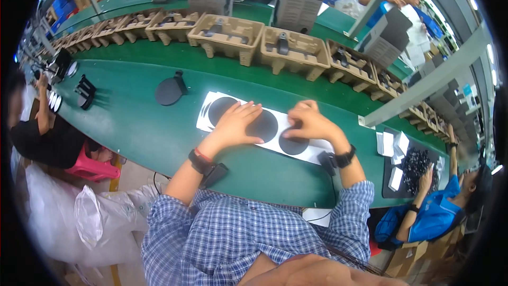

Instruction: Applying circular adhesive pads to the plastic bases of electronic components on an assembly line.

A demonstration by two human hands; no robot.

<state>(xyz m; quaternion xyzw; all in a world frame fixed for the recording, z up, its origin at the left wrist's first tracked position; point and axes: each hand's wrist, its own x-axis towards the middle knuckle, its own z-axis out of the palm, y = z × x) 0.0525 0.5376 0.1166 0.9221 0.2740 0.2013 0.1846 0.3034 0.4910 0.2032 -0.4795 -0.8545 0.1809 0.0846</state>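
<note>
A white backing sheet lies slantwise on the green bench, carrying three flat black round pads. My left hand rests on it with fingers and thumb spread, between the left pad and the middle pad, partly covering both. At the upper edge of the right-hand pad, my right hand has its fingers bent in a pinch; the hand hides part of that edge. A dark stand with a round base lies apart, left of the sheet.
Beyond the bench runs a row of brown moulded trays holding dark parts. A metal post slants up at the right. Another black part stands far left. A co-worker at right reaches over a dark mat with small black pieces and white boxes.
</note>
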